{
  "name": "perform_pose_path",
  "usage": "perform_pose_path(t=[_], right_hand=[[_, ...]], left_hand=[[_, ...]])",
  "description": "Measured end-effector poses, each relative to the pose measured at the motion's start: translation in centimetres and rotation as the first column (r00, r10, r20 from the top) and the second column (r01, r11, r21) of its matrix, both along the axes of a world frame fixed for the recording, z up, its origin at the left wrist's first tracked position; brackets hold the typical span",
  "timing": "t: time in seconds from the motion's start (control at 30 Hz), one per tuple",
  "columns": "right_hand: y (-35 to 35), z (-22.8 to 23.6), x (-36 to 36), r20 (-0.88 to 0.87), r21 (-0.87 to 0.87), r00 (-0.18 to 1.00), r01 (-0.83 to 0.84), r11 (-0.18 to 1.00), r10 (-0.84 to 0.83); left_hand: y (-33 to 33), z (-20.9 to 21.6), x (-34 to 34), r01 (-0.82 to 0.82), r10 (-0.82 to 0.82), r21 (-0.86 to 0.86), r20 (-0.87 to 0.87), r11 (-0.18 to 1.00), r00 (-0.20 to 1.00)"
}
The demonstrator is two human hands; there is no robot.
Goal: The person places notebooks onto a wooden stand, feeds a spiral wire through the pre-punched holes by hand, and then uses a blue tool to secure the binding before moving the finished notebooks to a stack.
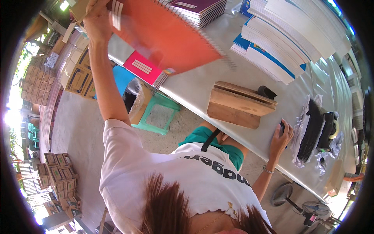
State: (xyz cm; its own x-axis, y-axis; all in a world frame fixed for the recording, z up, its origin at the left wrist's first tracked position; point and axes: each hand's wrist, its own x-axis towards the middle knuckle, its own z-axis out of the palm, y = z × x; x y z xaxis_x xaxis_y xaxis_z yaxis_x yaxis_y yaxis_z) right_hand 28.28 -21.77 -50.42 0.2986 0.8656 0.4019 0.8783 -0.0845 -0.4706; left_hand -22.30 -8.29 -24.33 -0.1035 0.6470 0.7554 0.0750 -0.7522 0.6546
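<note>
My left hand (97, 25), raised at the far left of the table, grips an orange spiral notebook (167, 39) by its left edge. The notebook is tilted above the table, and its coil side is blurred by motion. Under its lower edge lies a pink spiral notebook (142, 68) at the table's edge. On the right side of the table rests my right hand (281, 138), its fingers curled round a small dark object (282, 127), mostly hidden by them. Between the hands stands a wooden block jig (239, 105) with a slot along it, next to a black curved piece (267, 92).
Tall stacks of paper and blue-covered books (276, 39) fill the table's far right. Purple notebooks (200, 11) are piled at the far side. Black plastic coils (309, 132) lie at the right. A green stool (157, 113) and a fan (300, 206) stand below the table.
</note>
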Motion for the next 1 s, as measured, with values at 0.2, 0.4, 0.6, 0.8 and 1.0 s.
perform_pose_path(t=[0.2, 0.4, 0.6, 0.8, 1.0], right_hand=[[0.0, 0.0, 0.1, 0.008, 0.028, 1.000, -0.018, 0.999, 0.018], [0.0, 0.0, 0.1, 0.004, 0.026, 1.000, -0.018, 1.000, 0.018], [0.3, 0.0, 0.1, 0.037, 0.024, 0.999, -0.031, 0.999, 0.030], [0.0, -0.1, 0.0, 0.026, 0.017, 1.000, -0.008, 1.000, 0.007], [0.1, -0.1, 0.1, 0.037, 0.017, 0.999, -0.030, 0.999, 0.029]], left_hand=[[5.7, -2.2, -3.8, -0.544, 0.526, -0.175, -0.140, 0.821, 0.839], [11.3, -7.0, -1.6, -0.296, 0.301, 0.165, -0.807, 0.941, 0.508], [9.5, -20.3, -9.3, -0.493, 0.160, 0.128, -0.987, 0.861, 0.024], [3.7, -24.9, -6.2, -0.865, 0.071, -0.165, -0.972, 0.474, 0.224], [1.6, -25.7, -3.6, -0.916, 0.189, -0.119, -0.960, 0.384, 0.204]])
